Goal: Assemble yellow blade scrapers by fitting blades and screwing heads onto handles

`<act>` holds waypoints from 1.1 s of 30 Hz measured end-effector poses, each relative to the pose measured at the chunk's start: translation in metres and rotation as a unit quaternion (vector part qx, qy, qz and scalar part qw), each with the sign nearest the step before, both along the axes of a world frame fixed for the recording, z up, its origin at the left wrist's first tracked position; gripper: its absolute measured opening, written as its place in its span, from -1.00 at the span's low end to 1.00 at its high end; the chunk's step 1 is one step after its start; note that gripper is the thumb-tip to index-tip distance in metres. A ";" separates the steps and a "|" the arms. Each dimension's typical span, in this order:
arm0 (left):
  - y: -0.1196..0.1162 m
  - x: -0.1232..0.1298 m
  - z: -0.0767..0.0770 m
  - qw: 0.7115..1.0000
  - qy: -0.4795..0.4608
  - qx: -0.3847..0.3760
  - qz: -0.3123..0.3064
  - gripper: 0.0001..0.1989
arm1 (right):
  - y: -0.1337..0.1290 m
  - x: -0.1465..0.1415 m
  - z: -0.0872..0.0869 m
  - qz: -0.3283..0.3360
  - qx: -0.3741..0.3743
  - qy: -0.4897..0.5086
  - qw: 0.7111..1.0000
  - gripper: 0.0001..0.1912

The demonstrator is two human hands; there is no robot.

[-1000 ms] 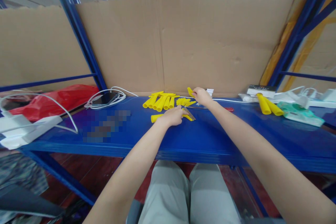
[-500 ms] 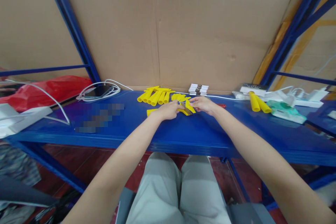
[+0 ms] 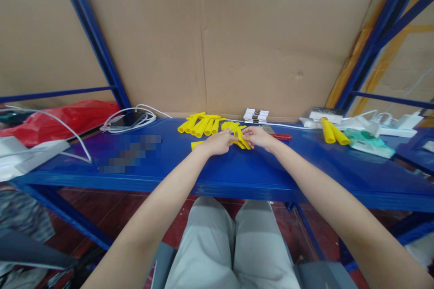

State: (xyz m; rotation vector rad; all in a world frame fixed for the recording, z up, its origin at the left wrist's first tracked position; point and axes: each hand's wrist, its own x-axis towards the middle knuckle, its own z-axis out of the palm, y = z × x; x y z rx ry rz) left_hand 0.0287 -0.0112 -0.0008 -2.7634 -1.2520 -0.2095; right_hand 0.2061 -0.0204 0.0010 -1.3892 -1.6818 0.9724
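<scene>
My left hand (image 3: 219, 143) is closed around a long yellow tube-like piece (image 3: 197, 145), whose wide end sticks out on the left by the wrist. From its finger side, the yellow far end reaches toward my right hand (image 3: 257, 137). That hand pinches a yellow strip-like piece (image 3: 242, 141) against this end; whether the two are joined I cannot tell. Just behind the hands lie several small yellow pieces (image 3: 233, 125). Further left is a pile of yellow cone-like tubes (image 3: 202, 126). A red-handled tool (image 3: 281, 137) lies right of my right hand, its grey head partly hidden.
White bundles with dark bands (image 3: 257, 115) stand at the back against the cardboard (image 3: 271, 45). Two yellow tubes (image 3: 328, 131) and a green packet (image 3: 368, 142) lie to the right. On the left are a coiled white cable (image 3: 149, 117) and a red bag (image 3: 64, 119).
The yellow strip by my right hand has swung down closer to the left hand's piece. My right hand has shifted slightly left, uncovering more of the red-handled tool.
</scene>
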 end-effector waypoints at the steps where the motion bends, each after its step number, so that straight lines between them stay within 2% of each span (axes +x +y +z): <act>1: 0.000 0.000 0.000 1.000 0.000 -0.001 0.000 -0.59 | 0.000 0.000 0.000 0.001 0.000 0.000 1.000 -0.79; 12: 0.001 0.003 0.000 0.999 -0.015 -0.013 -0.036 -0.59 | -0.004 0.002 0.002 -0.002 -0.017 0.019 1.000 -0.86; 17: 0.003 0.002 -0.001 0.999 -0.011 -0.012 -0.051 -0.61 | -0.007 0.003 0.006 0.041 -0.022 -0.008 0.999 -0.80; 21: 0.000 0.002 0.000 0.999 -0.007 -0.018 -0.041 -0.58 | -0.009 0.006 0.008 0.092 -0.035 -0.031 0.995 -0.85; 24: -0.002 0.002 0.001 0.999 -0.006 -0.025 -0.033 -0.57 | -0.009 0.005 0.008 0.107 -0.017 -0.066 0.992 -0.82; 28: -0.003 0.004 0.000 1.000 0.010 -0.008 -0.020 -0.58 | -0.010 0.000 0.006 0.087 0.012 -0.097 0.991 -0.73; 33: -0.004 0.006 -0.004 0.999 0.028 0.008 -0.016 -0.59 | -0.009 -0.004 0.004 0.047 0.013 -0.123 0.991 -0.70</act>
